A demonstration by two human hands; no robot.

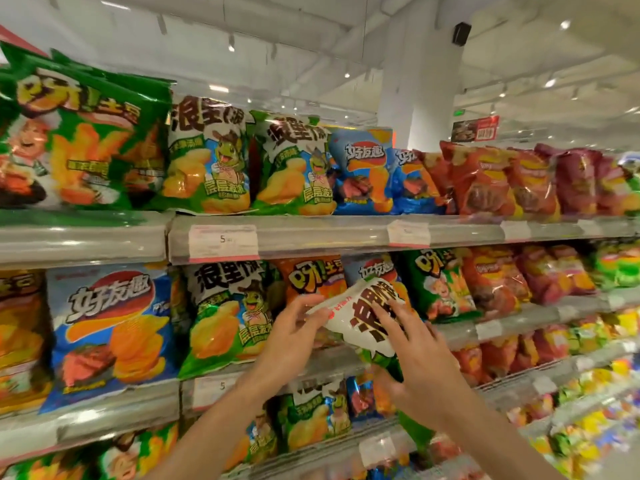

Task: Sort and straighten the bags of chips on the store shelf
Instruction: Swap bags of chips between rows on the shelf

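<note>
Holding a glossy white-and-green chip bag with bold dark lettering [372, 322] out in front of the middle shelf [460, 332], the person looks to be mid-sort: this bag is off the row and needs a home.

Starting at the left: a big blue foil chip bag with a red oval logo [114, 327] stands upright on that shelf, and just right of it a green-and-white bag with a cartoon turtle in a hat [228, 317] carries lettering much like that on the held bag, so that stack is my guess for its destination.

Now the left hand [294, 332]: fingers loosely curled, pinching the bag's sealed top edge at its left corner. The bag itself is tilted, top end up-left, green bottom end dropping toward the lower right, well off upright and in front of an orange bag [317, 278] and a blue one behind it.

The right hand [420, 362] lies across the bag's face, fingers spread flat over the dark lettering, with the thumb seemingly underneath near the green end.

Next move, as I judge it: swing the bag upright and carry it left to the matching turtle bags. It looks puffy and slick, so a gentle two-handed hold suits it.
</note>
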